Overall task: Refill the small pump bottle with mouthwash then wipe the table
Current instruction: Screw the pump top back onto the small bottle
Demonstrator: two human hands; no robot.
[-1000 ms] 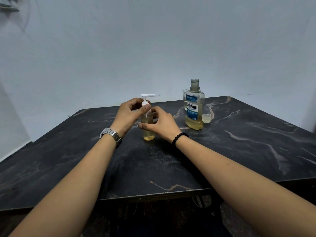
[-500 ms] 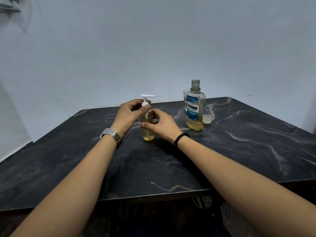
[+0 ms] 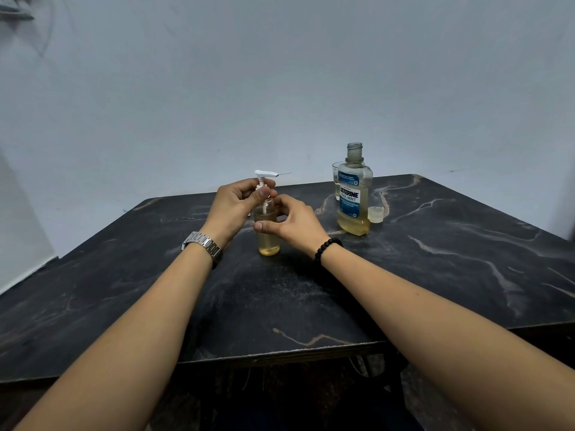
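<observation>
A small clear pump bottle (image 3: 269, 241) holding yellow liquid stands upright on the black marble table (image 3: 435, 275). My left hand (image 3: 233, 206) pinches the collar of its white pump head (image 3: 265, 174). My right hand (image 3: 292, 223) curls round the bottle's body, thumb in front. To the right stands the mouthwash bottle (image 3: 353, 197), uncapped and about a third full. Its clear cap (image 3: 376, 214) lies on the table just right of it.
A clear glass (image 3: 336, 178) stands behind the mouthwash bottle, mostly hidden by it. A pale wall rises behind the table. The table's front edge (image 3: 280, 356) runs below my forearms. No cloth is in view.
My hands stay on the pump bottle; the fingers shifted slightly at the collar. The bottle has not moved on the table.
</observation>
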